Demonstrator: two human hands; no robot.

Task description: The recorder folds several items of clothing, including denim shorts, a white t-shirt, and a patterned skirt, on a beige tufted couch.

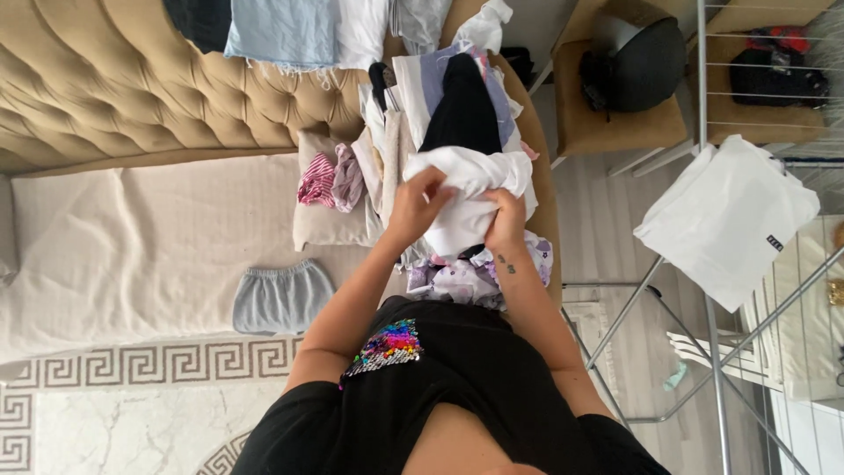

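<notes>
Currently, at the far left, a cream seat cushion (132, 246) is lying flat below the tufted tan sofa back (132, 79). A pale grey-blue garment with a gathered edge (281, 299) is resting on the cushion at roughly 8 o'clock from the hands, well apart from them. At about 9 o'clock from the hands, a pink-striped piece and a lilac piece (332, 179) are sitting bunched on a small beige pillow (330, 224).

Centre: the left hand (416, 204) is pinching the white garment (479, 180) at its left edge, fingers curled closed around a fold of cloth. The right hand (507, 222) is gripping the same garment just beside it, at about 4 o'clock from the left hand, fingers tucked into the fabric. Both hands are touching the cloth; the garment's bulk is lying above and between them, spreading toward 1 o'clock. It is sitting on top of a laundry pile (457, 105), which is extending toward 12 o'clock with a black item and striped cloth showing. A white and purple floral fabric (475, 277) is lying just under the wrists, at 6 o'clock.

Right: a white cloth (725, 215) is hanging over a metal drying rack (712, 352) at 3 o'clock, well apart from the hands. A dark helmet (637, 62) is sitting on a tan stool at 1 o'clock.
</notes>
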